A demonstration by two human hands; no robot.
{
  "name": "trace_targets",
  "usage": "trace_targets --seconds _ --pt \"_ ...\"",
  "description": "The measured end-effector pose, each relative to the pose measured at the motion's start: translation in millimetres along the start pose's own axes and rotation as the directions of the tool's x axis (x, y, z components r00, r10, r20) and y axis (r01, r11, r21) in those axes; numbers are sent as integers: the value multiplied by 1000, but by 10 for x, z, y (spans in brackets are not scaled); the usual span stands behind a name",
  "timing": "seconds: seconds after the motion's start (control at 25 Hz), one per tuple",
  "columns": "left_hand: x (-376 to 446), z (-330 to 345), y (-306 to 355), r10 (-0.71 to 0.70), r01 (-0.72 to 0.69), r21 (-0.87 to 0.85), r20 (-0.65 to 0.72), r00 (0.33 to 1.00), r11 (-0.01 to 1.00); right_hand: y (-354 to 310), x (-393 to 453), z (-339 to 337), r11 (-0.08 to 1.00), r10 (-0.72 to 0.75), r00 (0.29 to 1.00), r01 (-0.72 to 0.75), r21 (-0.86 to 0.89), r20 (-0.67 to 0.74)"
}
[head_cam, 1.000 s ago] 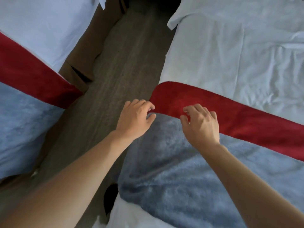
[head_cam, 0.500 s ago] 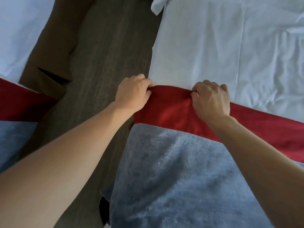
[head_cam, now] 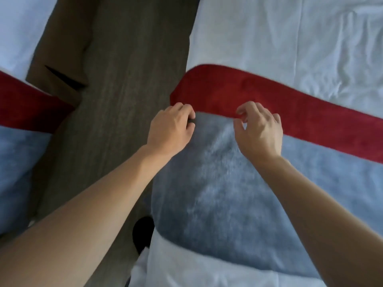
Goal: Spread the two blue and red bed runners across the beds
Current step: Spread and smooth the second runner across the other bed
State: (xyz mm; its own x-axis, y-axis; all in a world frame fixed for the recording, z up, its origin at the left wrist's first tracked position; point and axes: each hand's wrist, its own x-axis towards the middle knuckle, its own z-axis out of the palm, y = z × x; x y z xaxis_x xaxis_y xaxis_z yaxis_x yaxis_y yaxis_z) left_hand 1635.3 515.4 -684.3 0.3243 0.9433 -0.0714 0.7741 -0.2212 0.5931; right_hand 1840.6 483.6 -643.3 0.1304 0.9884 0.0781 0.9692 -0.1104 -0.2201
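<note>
Head view, looking down the aisle between two beds. The right bed runner [head_cam: 238, 183], blue plush with a red band along its far edge, lies across the right bed [head_cam: 290, 38] over a creased white sheet, its near end hanging over the bed's side toward the wood-look floor [head_cam: 128, 79]. The left hand [head_cam: 171, 129] sits at the runner's corner where red meets blue, fingers curled closed around a small dark patch; whether that is cloth or shadow cannot be told. The right hand [head_cam: 260, 129] is poised over the red-blue seam, fingers bent and loosely parted, thumb and forefinger close together; whether it pinches the cloth cannot be told. The two hands are apart, side by side. The left bed runner [head_cam: 18, 154], of the same colours, lies across the left bed [head_cam: 18, 27], above a brown bed base [head_cam: 62, 44]. A dark object [head_cam: 144, 232] shows on the floor at the right bed's edge. No brand, label or legible writing appears on any surface.
</note>
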Motion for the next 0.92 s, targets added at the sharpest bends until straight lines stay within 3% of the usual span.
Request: trace_targets --seconds 0.2,0.36,0.48,0.76,0.92 --pt "-1522 50 495 138 -142 -139 -31 990 980 -56 -1667 -265 993 -36 999 35 116 13" --pt "-2454 366 1003 387 -383 -56 81 919 922 221 -2780 -450 989 -60 997 55 134 39" --pt "-2609 691 1287 465 -478 52 160 871 877 562 -3143 -505 993 -84 993 77 90 79" --pt "-2414 959 1619 444 -469 253 152 883 846 1060 -3421 -496 983 -177 984 177 57 10" --pt "-2342 871 1636 497 -568 295 286 819 768 1189 -3254 -502 996 -81 996 80 25 45"
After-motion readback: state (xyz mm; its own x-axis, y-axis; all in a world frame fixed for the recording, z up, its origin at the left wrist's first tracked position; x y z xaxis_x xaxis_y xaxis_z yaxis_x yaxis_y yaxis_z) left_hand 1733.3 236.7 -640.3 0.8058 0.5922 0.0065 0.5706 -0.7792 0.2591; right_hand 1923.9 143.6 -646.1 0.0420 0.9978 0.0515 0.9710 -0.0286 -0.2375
